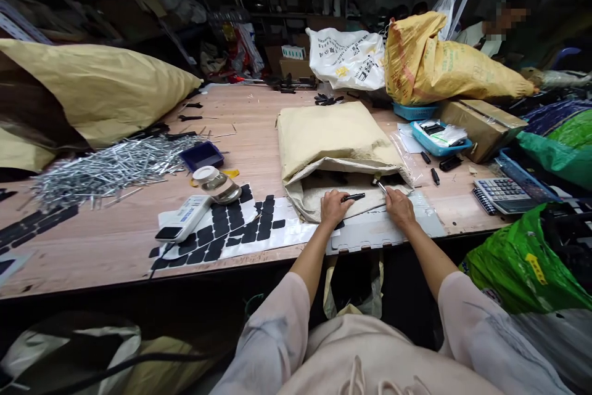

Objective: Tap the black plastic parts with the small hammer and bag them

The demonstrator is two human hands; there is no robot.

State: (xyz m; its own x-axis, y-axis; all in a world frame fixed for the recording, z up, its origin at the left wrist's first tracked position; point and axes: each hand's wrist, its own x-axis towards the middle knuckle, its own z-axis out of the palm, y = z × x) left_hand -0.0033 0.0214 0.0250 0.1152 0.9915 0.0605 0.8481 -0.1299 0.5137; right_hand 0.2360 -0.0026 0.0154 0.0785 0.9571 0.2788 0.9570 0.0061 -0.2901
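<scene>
My left hand [332,207] is closed on a small black stick-like piece [353,197] with a pale tip. Closed too, my right hand [398,205] grips a thin silvery rod [382,188] whose end points up and left. Both hands are at the open mouth of a beige sack [330,133], which lies flat with its opening toward me. The inside of the sack is dark, and its contents are hard to make out. Under the hands and the sack's near edge is a grey-white board [420,215].
Left are a heap of metal rods [115,164], a blue tray [202,156], a lidded jar [217,185], a white device [185,217] and sheets of black pads [222,222]. Right stand a blue basket [439,138], a carton [483,127], a calculator [504,193] and a green bag [522,253].
</scene>
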